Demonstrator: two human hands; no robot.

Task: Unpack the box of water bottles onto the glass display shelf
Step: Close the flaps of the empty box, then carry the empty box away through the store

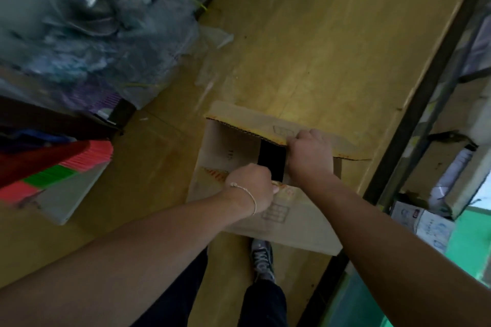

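Your left forearm [132, 247] and right forearm [385, 220] reach down and forward from the bottom corners. A thin bracelet [251, 198] sits on the left wrist.

Left hand [252, 186]: fingers curled, clamped on the edge of the near flap [287, 220] of the cardboard box [228, 148].
Right hand [309, 151]: fingers curled into a fist over the edge of the far flap [252, 119], gripping it.

The two flaps stand apart, with a dark gap between your hands. You cannot make out the contents through the gap.

Box position: on the yellowish floor [305, 48], straight ahead of your shoe [263, 260] and dark trouser leg [263, 305], its near flap overhanging the toe. It lies just beside the dark metal frame of the shelf unit [430, 82] on the right.

Surroundings: a small printed carton [425, 223] sits low in that shelf unit. A stack of red, green and pink paper [53, 175] lies to the left. Plastic-wrapped goods [93, 21] are piled at upper left, blurred.
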